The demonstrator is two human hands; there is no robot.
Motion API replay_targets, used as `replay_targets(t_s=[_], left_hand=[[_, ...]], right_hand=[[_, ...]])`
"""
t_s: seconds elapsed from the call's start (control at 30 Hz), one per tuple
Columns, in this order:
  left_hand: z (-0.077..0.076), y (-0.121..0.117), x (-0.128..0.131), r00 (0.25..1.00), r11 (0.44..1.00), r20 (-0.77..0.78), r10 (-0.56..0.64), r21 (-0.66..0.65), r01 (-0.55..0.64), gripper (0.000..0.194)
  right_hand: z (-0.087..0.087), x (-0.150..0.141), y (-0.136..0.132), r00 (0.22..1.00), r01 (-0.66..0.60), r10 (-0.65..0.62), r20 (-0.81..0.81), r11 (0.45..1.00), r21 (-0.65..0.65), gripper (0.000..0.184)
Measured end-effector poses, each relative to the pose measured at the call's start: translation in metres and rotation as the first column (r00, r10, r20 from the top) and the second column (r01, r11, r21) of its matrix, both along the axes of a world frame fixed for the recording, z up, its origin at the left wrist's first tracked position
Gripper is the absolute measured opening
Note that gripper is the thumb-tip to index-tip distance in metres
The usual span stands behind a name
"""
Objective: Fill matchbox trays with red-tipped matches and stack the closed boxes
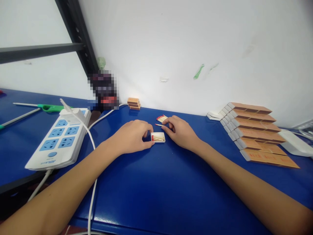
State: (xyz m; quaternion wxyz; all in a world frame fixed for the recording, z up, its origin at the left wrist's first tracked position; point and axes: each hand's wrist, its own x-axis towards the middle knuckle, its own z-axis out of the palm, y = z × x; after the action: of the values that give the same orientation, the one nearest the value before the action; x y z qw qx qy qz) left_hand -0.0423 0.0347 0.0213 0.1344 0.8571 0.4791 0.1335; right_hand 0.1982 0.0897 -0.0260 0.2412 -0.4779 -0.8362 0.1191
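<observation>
My left hand (135, 136) grips the left end of a small white matchbox tray (162, 134) between thumb and fingers. Inside the tray lie several red-tipped matches (158, 138), heads toward the left. My right hand (179, 130) is closed in a pinch on a single match (159, 125), its red head pointing left, just above and behind the tray. Right behind that match, a small pile of loose matches (162, 118) rests on the blue table (156, 186), close to my right fingertips.
At right stand stacked rows of matchboxes (256, 130). Three or so matchboxes (134, 103) sit against the wall at the back. A power strip (61, 140) with a white cable (92, 189) and a green lighter (50, 108) occupy the left. A dark metal frame (78, 36) rises behind them.
</observation>
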Motion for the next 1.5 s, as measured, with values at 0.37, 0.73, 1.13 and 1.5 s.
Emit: replay_targets(t_s=[0.37, 0.73, 1.13, 1.5], left_hand=[[0.003, 0.001, -0.001, 0.995, 0.996, -0.045, 0.092, 0.025, -0.091, 0.02], [0.004, -0.001, 0.001, 1.0, 1.0, -0.016, 0.014, -0.007, -0.014, 0.017], [0.003, -0.002, 0.001, 1.0, 1.0, -0.01, -0.006, -0.022, 0.005, 0.022], [0.001, -0.002, 0.002, 1.0, 1.0, -0.013, -0.011, -0.02, 0.011, 0.023]], right_hand=[[0.016, -0.002, -0.009, 1.0, -0.014, 0.014, 0.0, 0.997, -0.076, 0.014], [0.022, -0.009, -0.028, 0.983, -0.176, 0.178, 0.04, 0.983, -0.054, 0.006], [0.008, 0.001, -0.003, 0.999, 0.002, -0.001, 0.041, 1.0, -0.018, 0.019], [0.0, -0.001, 0.002, 1.0, 0.015, -0.017, 0.022, 0.998, 0.054, 0.017]])
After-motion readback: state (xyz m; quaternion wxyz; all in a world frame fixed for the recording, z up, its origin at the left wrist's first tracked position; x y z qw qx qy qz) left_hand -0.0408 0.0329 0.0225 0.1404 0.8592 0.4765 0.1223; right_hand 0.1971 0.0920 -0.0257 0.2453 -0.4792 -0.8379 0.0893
